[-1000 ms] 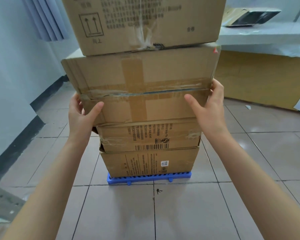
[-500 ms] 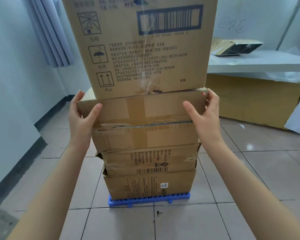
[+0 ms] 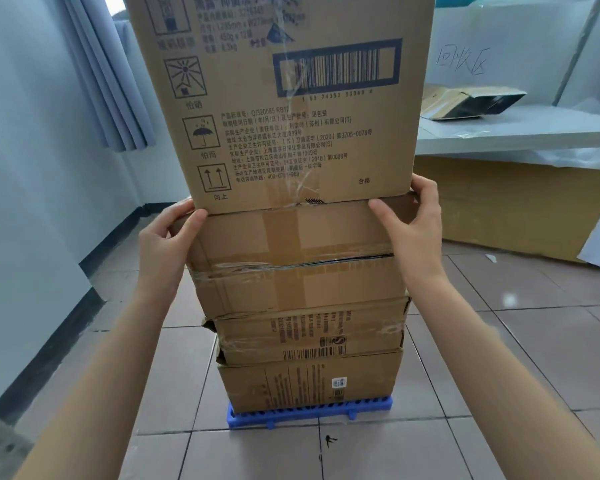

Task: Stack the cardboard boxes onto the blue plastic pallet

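A blue plastic pallet [image 3: 309,414] lies on the tiled floor with a stack of cardboard boxes on it. The bottom box [image 3: 309,384] carries a white label, and a barcoded box [image 3: 309,336] sits on that. Above comes a taped box [image 3: 298,261], then a tall printed box [image 3: 284,98] on top. My left hand [image 3: 165,244] grips the taped box's upper left corner. My right hand [image 3: 413,223] grips its upper right corner, fingertips at the tall box's bottom edge.
A grey curtain [image 3: 111,71] hangs at the left beside a pale wall with a dark skirting. At the right a white shelf [image 3: 520,133] holds a flattened carton [image 3: 465,102], with large cardboard sheets [image 3: 513,199] leaning below it.
The view has tilted upward, so the stack sits lower in frame. Both hands have slid up the taped box's sides to its top corners.
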